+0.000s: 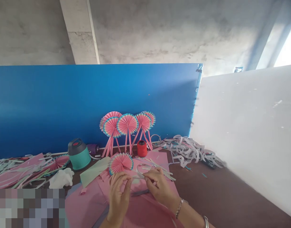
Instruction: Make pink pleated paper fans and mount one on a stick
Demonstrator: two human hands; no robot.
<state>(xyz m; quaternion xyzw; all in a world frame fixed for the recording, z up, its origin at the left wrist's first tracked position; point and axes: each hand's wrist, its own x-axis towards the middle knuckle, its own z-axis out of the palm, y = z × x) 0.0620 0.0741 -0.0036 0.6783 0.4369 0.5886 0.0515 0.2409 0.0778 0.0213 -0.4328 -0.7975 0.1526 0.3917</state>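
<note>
Between my two hands runs a thin white strip [138, 177], apparently paper. My left hand [119, 190] pinches its left end, thumb against fingertips. At the other end my right hand [159, 186], with bracelets on the wrist, pinches it the same way. Just beyond my left fingers lies a pleated pink paper fan [121, 164] with a blue and cream edge. Pink paper sheets [86, 202] spread under both hands. A dark grey strip-like object [140, 192] lies below the white strip, partly hidden by my right hand.
Several finished-looking pink fans [127, 124] lean on the blue partition [88, 101]. A red thread spool [142, 148] stands before them. Curled white paper strips [188, 148] heap at right. Left are a teal container [79, 155], white crumpled material [61, 178] and more paper scraps [19, 171].
</note>
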